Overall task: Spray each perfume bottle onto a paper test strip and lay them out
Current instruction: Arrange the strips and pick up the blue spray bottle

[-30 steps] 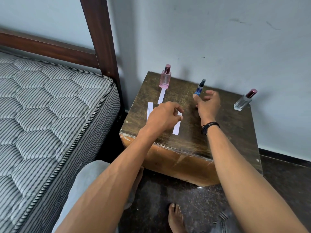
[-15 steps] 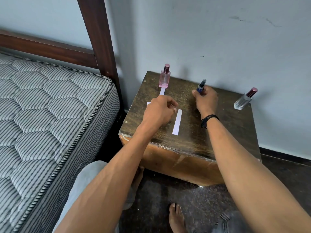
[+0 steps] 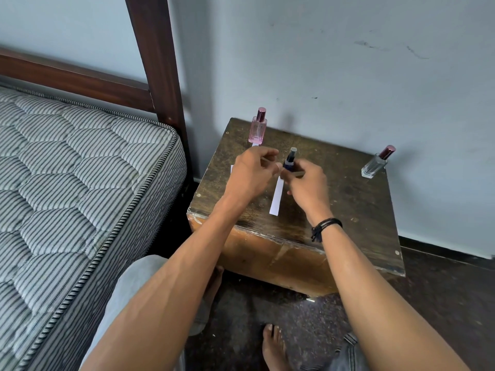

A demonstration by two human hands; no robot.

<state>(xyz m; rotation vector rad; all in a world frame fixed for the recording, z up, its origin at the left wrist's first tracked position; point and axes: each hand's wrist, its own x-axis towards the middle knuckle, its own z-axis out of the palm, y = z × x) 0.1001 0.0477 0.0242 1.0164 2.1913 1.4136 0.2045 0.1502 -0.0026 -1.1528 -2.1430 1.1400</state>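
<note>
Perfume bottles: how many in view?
3. Pink bottle at the table's back-left corner; blue bottle gripped by the right hand mid-table; clear bottle near the back-right edge. None seems hidden.

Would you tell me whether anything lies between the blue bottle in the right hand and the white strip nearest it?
Nothing visible does. The right hand holds the blue bottle right at the far end of the white strip; the left hand sits just left of the bottle.

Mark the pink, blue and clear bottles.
pink bottle [image 3: 257,131], head view, glass body.
blue bottle [image 3: 290,161], head view, dark body below the cap.
clear bottle [image 3: 373,167], head view, glass body.
</note>
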